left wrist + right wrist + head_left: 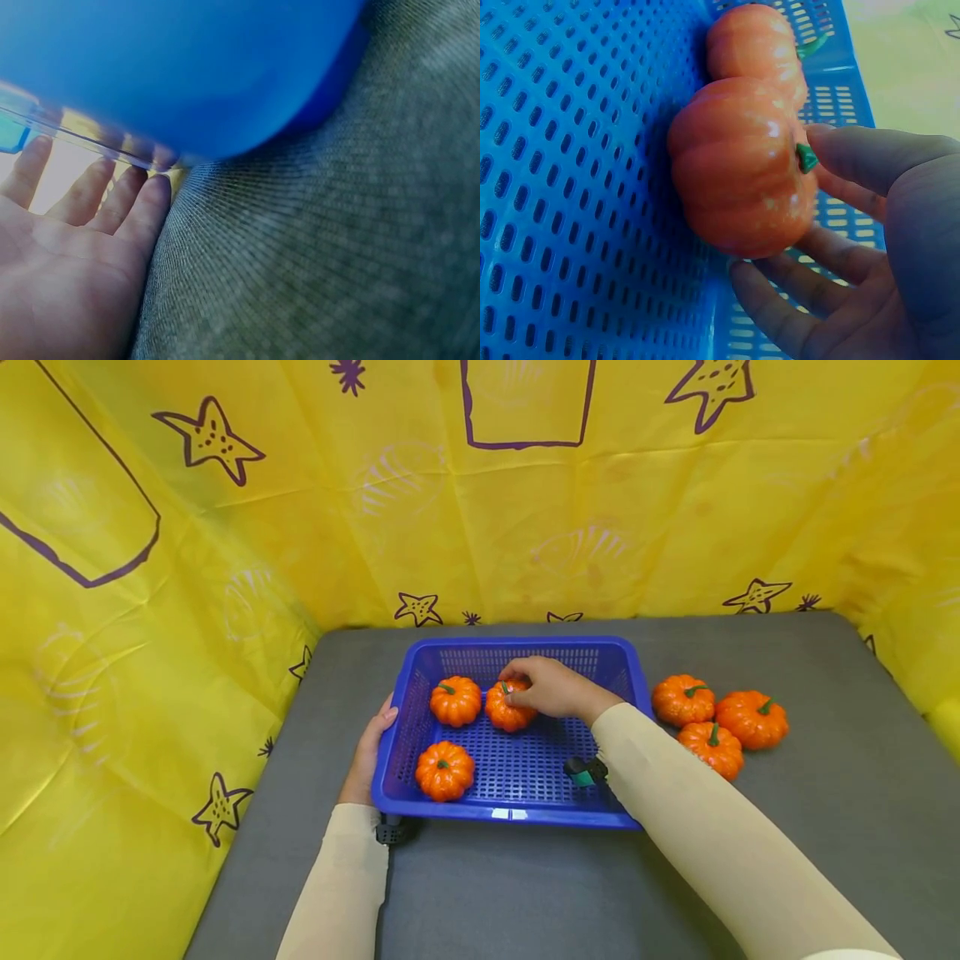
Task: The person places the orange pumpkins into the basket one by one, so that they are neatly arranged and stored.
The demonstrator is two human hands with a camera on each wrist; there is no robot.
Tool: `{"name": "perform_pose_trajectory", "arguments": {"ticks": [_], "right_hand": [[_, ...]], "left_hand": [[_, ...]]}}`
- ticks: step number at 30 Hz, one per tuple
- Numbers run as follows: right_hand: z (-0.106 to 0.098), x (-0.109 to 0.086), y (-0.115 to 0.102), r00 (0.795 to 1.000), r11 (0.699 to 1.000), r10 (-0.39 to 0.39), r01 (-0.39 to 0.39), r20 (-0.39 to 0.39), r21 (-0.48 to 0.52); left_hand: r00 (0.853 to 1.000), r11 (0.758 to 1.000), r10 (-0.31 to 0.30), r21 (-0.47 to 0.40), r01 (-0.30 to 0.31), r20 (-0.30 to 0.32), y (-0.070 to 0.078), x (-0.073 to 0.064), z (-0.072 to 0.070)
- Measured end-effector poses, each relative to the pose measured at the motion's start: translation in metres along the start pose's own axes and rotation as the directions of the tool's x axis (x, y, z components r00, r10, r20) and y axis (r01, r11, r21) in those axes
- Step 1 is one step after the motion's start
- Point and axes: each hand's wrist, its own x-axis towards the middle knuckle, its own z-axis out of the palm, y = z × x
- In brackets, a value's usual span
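A blue plastic basket (510, 817) with slotted walls and floor sits on the grey table, holding three small orange pumpkins. My right hand (553, 687) reaches inside and grips one pumpkin (742, 165), the thumb near its green stem and the fingers around its side. That pumpkin is close beside a second pumpkin (455, 702); a third pumpkin (445, 772) lies nearer the front left corner. At the basket's left side, my left hand (367, 760) touches the outer wall. Its fingers (82, 191) are mostly straight, with their tips at the basket in the left wrist view.
Right of the basket, a pumpkin (683, 700), another pumpkin (752, 720) and a third pumpkin (712, 750) cluster on the table (847, 827). A yellow cloth (487, 543) with sea-creature drawings hangs behind and along the sides.
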Motion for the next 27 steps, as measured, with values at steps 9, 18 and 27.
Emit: {"name": "perform_pose_trajectory", "arguments": {"ticks": [9,18,27], "right_hand": [[-0.0010,-0.0008,-0.0012,1.000,0.999,0.018,-0.017,-0.006,0.031],[-0.0073,-0.0035,-0.0051,0.999,0.997,0.036,-0.035,-0.012,0.074],[-0.0089,-0.0096,-0.0040,0.998,0.986,0.048,-0.041,-0.037,0.163]], "left_hand": [[1.000,1.000,0.000,0.005,0.000,-0.015,-0.0006,-0.0027,-0.0002],[1.000,1.000,-0.001,-0.027,0.000,-0.012,-0.0004,-0.0019,-0.0004],[1.000,1.000,-0.002,-0.014,0.002,-0.017,0.0000,-0.0025,0.0020]]}}
